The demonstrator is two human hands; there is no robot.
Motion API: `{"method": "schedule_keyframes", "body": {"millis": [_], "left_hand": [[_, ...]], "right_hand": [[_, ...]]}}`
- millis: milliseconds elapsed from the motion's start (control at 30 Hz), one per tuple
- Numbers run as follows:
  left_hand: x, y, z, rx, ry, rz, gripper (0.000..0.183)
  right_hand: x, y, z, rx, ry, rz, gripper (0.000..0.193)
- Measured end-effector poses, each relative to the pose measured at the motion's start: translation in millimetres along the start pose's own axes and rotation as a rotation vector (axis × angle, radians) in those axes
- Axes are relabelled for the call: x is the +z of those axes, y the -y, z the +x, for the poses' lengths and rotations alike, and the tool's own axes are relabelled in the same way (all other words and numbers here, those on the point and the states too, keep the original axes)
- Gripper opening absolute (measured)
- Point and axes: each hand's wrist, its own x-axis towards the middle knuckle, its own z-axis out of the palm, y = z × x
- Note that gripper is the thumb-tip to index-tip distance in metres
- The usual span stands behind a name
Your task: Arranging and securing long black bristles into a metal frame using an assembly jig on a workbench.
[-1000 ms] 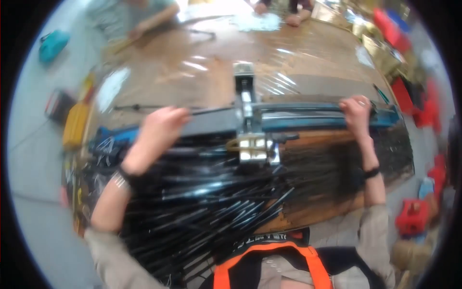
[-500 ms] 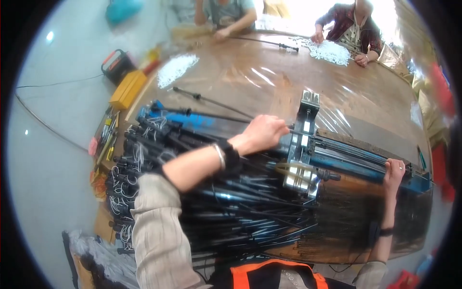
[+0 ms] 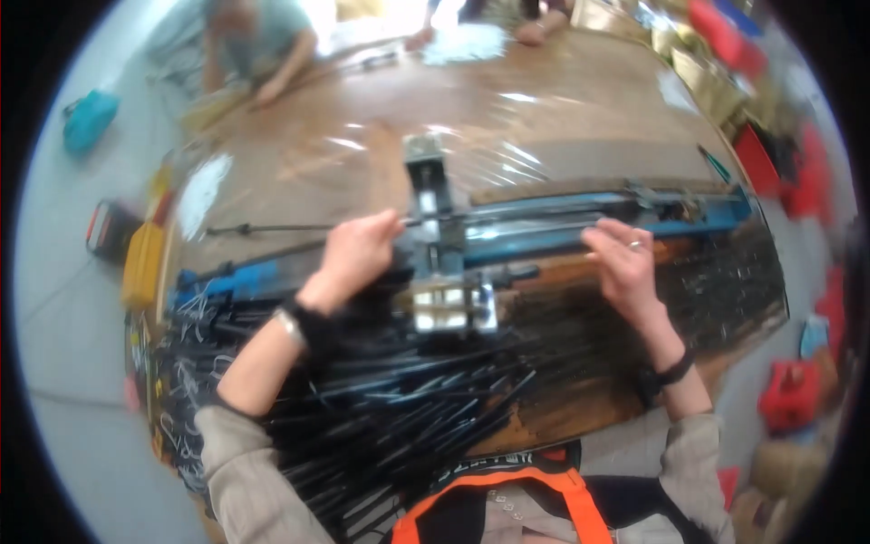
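Note:
My left hand (image 3: 358,254) is closed around a thin black rod (image 3: 281,228) with knobby fittings toward its left end, just left of a bench fixture. That fixture has an upright dark metal block (image 3: 430,181), a shiny clamp (image 3: 441,308) and a long blue rail (image 3: 544,240) running right. My right hand (image 3: 625,263) hovers over the rail's front edge, fingertips pinched together; motion blur hides what they hold, if anything. Below the clamp lies a heap of black rods (image 3: 408,390), partly under my left forearm.
Two people sit across the table (image 3: 362,136); white small pieces are heaped before one (image 3: 464,43) and at the left edge (image 3: 204,195). A yellow box (image 3: 143,263) and black case (image 3: 111,231) stand at left. Red containers (image 3: 790,394) are at right.
My right hand has left the rail's far right end and come left toward the fixture's middle. My left hand stays beside the block, still gripping a rod. The whole view has swung right.

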Motion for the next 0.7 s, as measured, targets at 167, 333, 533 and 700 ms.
{"method": "schedule_keyframes", "body": {"millis": [167, 333, 533, 700], "left_hand": [[-2, -3, 11, -0.02, 0.047, 0.011, 0.018], [-2, -10, 8, -0.055, 0.092, 0.016, 0.018], [2, -8, -5, -0.02, 0.063, -0.015, 0.018], [6, 5, 8, 0.098, -0.047, 0.025, 0.006]], "right_hand": [[-2, 27, -13, 0.058, 0.06, 0.135, 0.032], [5, 42, -10, 0.053, 0.078, 0.185, 0.033], [29, 59, -7, 0.125, 0.155, 0.464, 0.026], [60, 43, 6, 0.162, 0.059, 0.698, 0.019]]}}
